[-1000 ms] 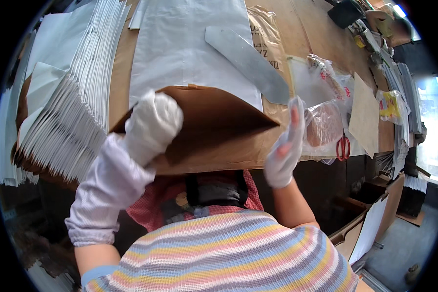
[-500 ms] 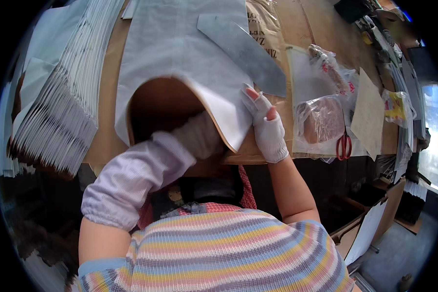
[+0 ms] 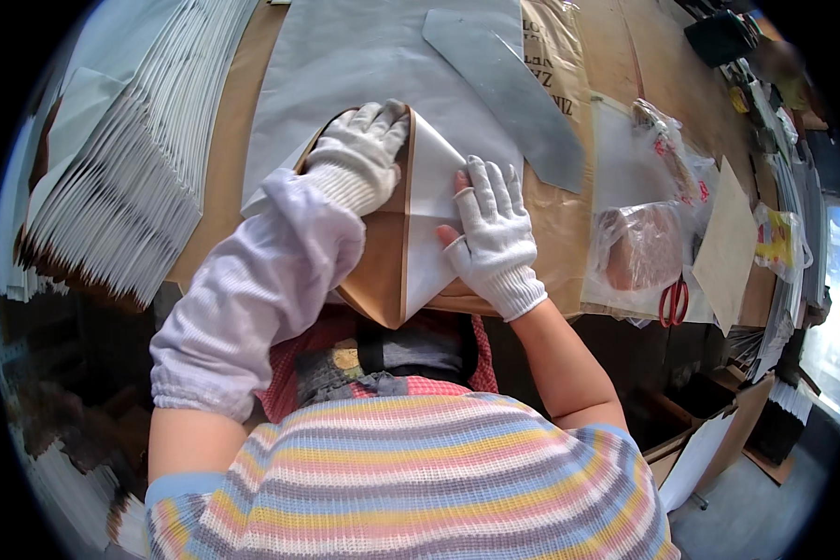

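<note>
A large white paper sack (image 3: 424, 224) with a brown inner layer lies before me, its near end pulled open and the mouth pressed into a pointed fold. My left hand (image 3: 357, 157), in a white knit glove with a long pale sleeve cover, lies on the opened end with its fingers stretched forward. In a white glove with some bare fingertips, my right hand (image 3: 493, 224) rests flat on the white flap at the right, fingers extended. Beyond the hands, a flat grey metal plate (image 3: 513, 103) with angled ends lies across the sack.
Left of the sack is a thick fanned stack of white paper sacks (image 3: 121, 168). To the right lie red-handled scissors (image 3: 674, 302), a clear plastic bag (image 3: 640, 245) around something brown, and a beige card (image 3: 726, 245). Brown printed paper (image 3: 560, 140) covers part of the table.
My left hand has come out of the sack's round mouth and now lies on top, farther forward. The mouth has flattened into a pointed fold. My right hand has shifted slightly down and flattened.
</note>
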### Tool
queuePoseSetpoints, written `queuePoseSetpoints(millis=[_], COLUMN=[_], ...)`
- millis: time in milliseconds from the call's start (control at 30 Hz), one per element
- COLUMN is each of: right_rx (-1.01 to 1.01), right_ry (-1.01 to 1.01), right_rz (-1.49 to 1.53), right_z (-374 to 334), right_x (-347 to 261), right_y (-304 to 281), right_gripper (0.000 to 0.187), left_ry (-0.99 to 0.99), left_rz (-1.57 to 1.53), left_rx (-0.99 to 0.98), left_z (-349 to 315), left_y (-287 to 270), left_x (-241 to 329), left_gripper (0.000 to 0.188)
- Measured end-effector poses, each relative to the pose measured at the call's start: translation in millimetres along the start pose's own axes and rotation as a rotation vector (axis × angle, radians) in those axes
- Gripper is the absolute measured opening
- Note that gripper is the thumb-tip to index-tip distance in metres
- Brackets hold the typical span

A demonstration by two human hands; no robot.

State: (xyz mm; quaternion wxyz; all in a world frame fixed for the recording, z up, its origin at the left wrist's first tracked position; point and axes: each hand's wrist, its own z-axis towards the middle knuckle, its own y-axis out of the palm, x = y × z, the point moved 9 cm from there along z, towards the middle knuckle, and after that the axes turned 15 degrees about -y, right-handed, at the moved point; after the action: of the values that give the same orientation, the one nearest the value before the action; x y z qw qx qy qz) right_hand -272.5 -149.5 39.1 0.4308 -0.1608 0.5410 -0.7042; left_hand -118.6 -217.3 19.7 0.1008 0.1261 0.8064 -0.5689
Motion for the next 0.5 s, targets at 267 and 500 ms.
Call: queuePoseSetpoints(millis=[267, 500], right_rx=[-0.031, -0.002], right_ry=[0.003, -0.069], right_rz=[-0.046, -0.054], right_z=[-2.1, 43.9], right_x=[-0.3, -13.3], right_y=[0.8, 16.7], right_gripper=[0.072, 0.078], left_ry=[0.165, -0.015], left_rz=[-0.426, -1.561], left_rx=[-0.381, 0.048], left_z=[-41.4, -85.1], left_y=[-47.8, 92.1], left_x=[-28.0, -177.3], left_gripper=[0.052, 0.071])
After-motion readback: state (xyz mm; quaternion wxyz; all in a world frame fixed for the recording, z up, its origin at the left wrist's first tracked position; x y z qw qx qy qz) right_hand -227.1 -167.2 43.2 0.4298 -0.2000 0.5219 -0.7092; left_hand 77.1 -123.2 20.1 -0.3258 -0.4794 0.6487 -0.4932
